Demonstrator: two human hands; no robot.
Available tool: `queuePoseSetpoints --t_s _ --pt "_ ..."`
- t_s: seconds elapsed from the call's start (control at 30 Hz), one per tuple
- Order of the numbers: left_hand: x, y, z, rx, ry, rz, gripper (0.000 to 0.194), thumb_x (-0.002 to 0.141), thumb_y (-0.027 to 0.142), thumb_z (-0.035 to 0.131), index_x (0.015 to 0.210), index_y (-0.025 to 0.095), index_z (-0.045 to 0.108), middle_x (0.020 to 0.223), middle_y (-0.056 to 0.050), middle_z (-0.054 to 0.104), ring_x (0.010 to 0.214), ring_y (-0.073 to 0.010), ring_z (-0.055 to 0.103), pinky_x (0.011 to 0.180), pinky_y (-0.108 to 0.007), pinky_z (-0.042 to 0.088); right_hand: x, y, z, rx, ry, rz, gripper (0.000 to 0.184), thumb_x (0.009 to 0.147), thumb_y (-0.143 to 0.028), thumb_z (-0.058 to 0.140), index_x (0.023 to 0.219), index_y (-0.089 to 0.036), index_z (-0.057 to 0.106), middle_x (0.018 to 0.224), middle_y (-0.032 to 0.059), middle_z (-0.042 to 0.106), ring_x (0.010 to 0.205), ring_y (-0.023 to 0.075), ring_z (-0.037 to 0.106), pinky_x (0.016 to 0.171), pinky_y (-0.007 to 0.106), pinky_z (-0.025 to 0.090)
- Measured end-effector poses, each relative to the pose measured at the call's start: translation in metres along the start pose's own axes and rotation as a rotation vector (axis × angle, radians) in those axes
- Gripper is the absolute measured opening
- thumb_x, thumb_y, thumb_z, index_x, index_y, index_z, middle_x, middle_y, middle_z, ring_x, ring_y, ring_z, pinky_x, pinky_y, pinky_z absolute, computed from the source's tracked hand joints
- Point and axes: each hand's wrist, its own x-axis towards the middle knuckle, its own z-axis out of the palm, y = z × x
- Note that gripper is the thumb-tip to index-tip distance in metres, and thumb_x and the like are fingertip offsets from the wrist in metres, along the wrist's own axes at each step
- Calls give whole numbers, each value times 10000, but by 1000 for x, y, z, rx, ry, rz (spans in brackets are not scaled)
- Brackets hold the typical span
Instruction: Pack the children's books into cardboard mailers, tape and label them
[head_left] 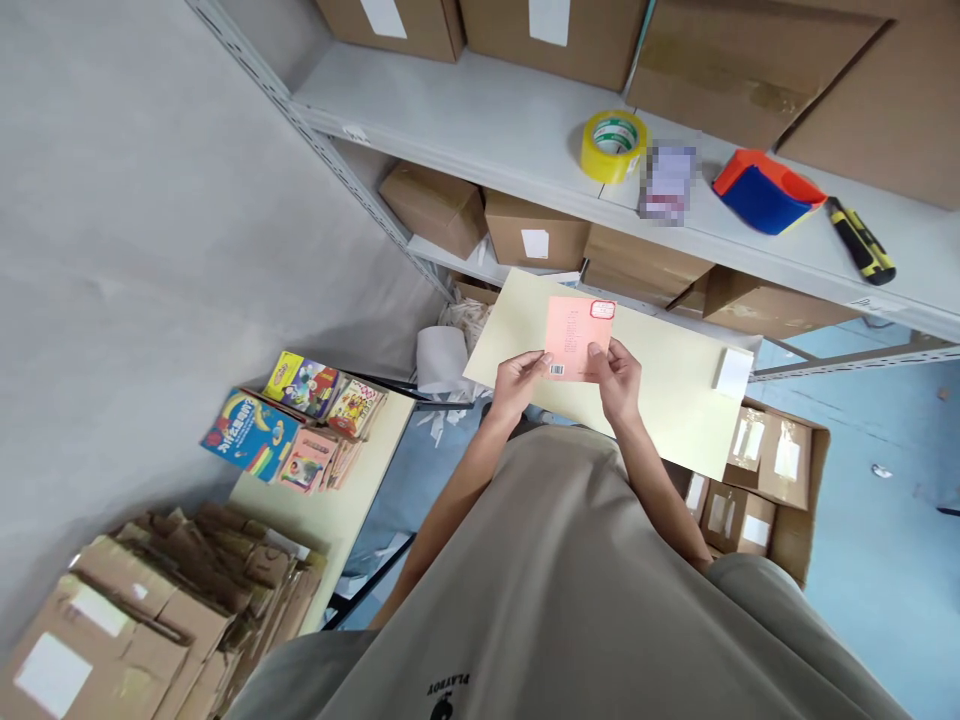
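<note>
A small square pink booklet (574,335) is held up between my two hands, its printed side with a barcode and a red-edged label facing me. My left hand (520,384) pinches its lower left corner beside the barcode. On the opposite side, my right hand (619,380) grips the lower right edge with the thumb on the face. Beneath the booklet lies a pale yellow tabletop (675,390), with a white paper or card stack (733,373) near its right end.
Above stands a metal shelf (480,100) with cardboard boxes, yellow tape (613,146), an orange-blue item (769,190) and a utility knife (861,240). At left, a side table carries children's books (255,435) and flattened cartons (172,610). An open carton (814,500) of boxes stands right.
</note>
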Motion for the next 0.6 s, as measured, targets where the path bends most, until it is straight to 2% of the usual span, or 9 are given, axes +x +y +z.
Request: queuePoseSetpoints --t_s 0.07,0.13,0.23,0.3,0.4,0.5,0.6 --pt "-3 0 3 -20 42 15 674 744 777 1031 1065 190 950 1065 -84 923 1033 -287 842 998 -412 662 1 3 2 17 -7 16 634 930 -805 887 1194 -230 842 1061 76 909 928 293 863 905 483 766" --pt "-3 1 4 -28 72 47 646 752 758 1034 1058 195 957 1081 -87 928 1028 -284 845 988 -409 670 3 6 1 20 -1 30 645 933 -798 891 1243 -234 844 1133 94 922 1029 324 889 1014 540 763" --pt "0 4 3 -6 110 113 624 773 746 1029 1053 193 964 1104 -95 934 1031 -291 856 971 -412 687 8 9 -3 -22 71 -31 753 912 -814 906 1391 -239 825 1427 151 878 1338 371 849 1240 601 673" --pt "3 6 2 29 139 164 622 801 746 1014 1076 191 968 1130 -102 936 1037 -303 868 976 -428 701 10 9 -3 -57 120 -88 812 922 -832 890 1467 -235 806 1583 179 803 1469 381 791 1324 616 609" --pt "2 9 6 108 169 248 616 875 758 964 1110 189 971 1166 -113 937 1066 -335 890 1015 -474 724 6 7 4 -83 64 -83 797 952 -832 865 1485 -242 813 1599 182 791 1479 382 787 1312 620 623" --pt "-8 8 18 242 141 381 520 1025 706 855 1182 224 969 1242 -108 930 1180 -352 894 1103 -517 723 -1 4 19 -76 -19 -61 776 890 -782 956 1440 -248 836 1526 170 829 1424 382 813 1233 590 683" --pt "-18 7 30 399 63 560 421 1145 614 734 1261 275 955 1344 -105 910 1273 -328 876 1191 -526 695 -4 -2 28 -84 -6 -107 641 935 -754 928 1308 -237 861 1302 136 895 1215 330 868 1070 492 739"
